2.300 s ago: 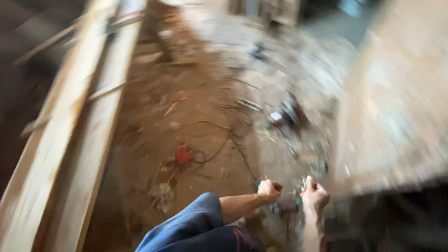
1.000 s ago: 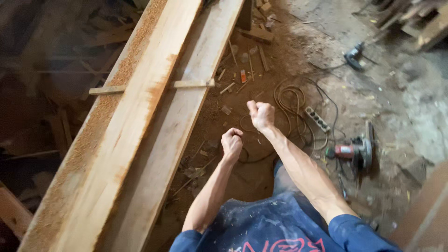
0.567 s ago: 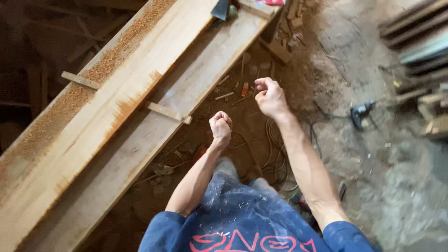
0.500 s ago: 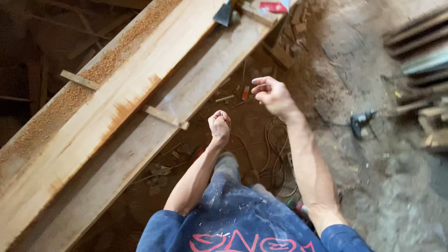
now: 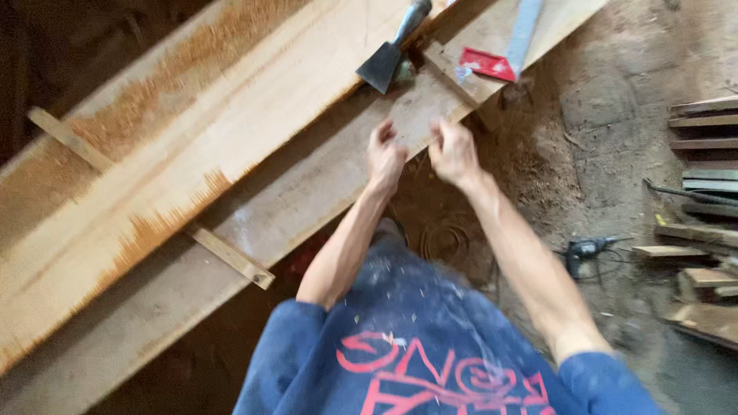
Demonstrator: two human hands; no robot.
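Note:
My left hand (image 5: pixel 384 157) reaches over the near edge of the lower wooden plank (image 5: pixel 292 207), fingers loosely spread and touching the wood. My right hand (image 5: pixel 453 152) hovers beside it at the plank's edge, fingers bent, with nothing visible in it. Both hands are blurred. Just beyond them a dark wide-bladed tool with a grey handle (image 5: pixel 388 63) lies across the gap between the lower plank and the upper plank (image 5: pixel 231 115). A red-handled tool with a metal blade (image 5: pixel 492 63) lies on the plank to the right.
Orange sawdust covers the upper plank. Thin wooden cross strips (image 5: pixel 231 257) sit between the planks. On the dirt floor lie a power drill (image 5: pixel 586 247) and a coiled cable (image 5: pixel 446 242). Stacked boards (image 5: pixel 703 154) stand at the right.
Both arms have stretched forward from raised fists over the floor to the plank's edge. The view has swung up, bringing the bladed tool and red tool closer.

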